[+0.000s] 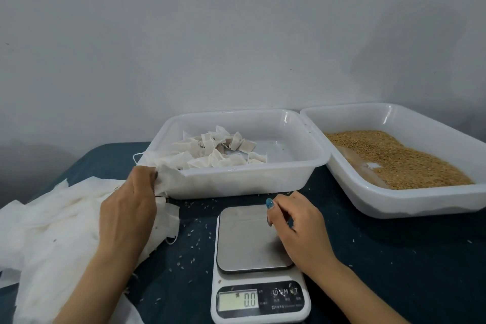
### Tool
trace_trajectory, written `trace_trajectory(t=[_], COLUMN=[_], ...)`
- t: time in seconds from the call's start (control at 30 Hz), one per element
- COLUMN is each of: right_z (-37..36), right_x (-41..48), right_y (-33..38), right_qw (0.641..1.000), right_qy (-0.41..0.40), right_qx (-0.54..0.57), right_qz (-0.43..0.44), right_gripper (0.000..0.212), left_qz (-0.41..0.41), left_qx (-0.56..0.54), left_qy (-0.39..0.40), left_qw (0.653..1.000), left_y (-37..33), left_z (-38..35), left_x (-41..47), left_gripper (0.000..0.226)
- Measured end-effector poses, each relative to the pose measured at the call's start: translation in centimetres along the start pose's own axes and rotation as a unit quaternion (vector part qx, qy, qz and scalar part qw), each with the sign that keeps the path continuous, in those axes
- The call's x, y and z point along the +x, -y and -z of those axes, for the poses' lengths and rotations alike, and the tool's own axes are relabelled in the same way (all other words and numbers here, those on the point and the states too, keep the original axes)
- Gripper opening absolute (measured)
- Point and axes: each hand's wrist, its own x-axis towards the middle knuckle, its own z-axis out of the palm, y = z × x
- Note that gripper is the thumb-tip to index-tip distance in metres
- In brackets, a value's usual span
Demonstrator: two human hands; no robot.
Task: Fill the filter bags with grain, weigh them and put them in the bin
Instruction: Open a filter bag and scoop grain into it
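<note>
Head view: the left hand [128,200] is seen from the back, so its fingertips are hidden. Its fingers are curled into the far edge of a heap of empty filter bags [52,223], where the fabric drapes against the near-left corner of the bin [236,181]. The heap lies at 9 o'clock from the scale [260,294] and is cut off by the left and bottom edges.

The right hand [297,229] is held over the right side of the scale's steel platform [244,239] with fingers curled. Whether anything is pinched between them cannot be told.

Filled bags [218,147] are piled in the bin's left half, at 12 o'clock from the scale. The grain [399,158] lies in a second tray [394,202] at 2 o'clock, which is cut off at the right edge. Loose kernels [194,242] are scattered on the blue cloth [394,258].

On the display [238,300] "0.0" can be read. The button symbols and the small print beneath them are too blurred to be read.
</note>
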Motion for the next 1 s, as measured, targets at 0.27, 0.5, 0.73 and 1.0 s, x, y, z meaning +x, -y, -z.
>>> trace_trajectory(t=[0.27,0.5,0.73,1.0], right_z=[0.1,0.0,0.5,0.6], right_x=[0.1,0.1,0.4,0.4], right_y=[0.2,0.1,1.2,2.2], right_qw=[1.000,1.000,0.992,0.960], right_qy=[0.001,0.006,0.041,0.083], right_qx=[0.006,0.016,0.117,0.267], right_qz=[-0.009,-0.004,-0.002,-0.020], right_gripper=[0.031,0.027,0.027,0.046], left_qz=[0.174,0.190,0.213,0.021], left_qx=[-0.198,-0.350,-0.456,-0.456], left_qy=[-0.083,0.064,0.096,0.218], left_qw=[0.961,0.915,0.859,0.863], left_y=[0.1,-2.5,-6.9,-7.2], left_z=[0.8,1.3,-0.7,-1.5], left_x=[2.0,2.3,0.5,-3.0], left_gripper=[0.014,0.013,0.020,0.024])
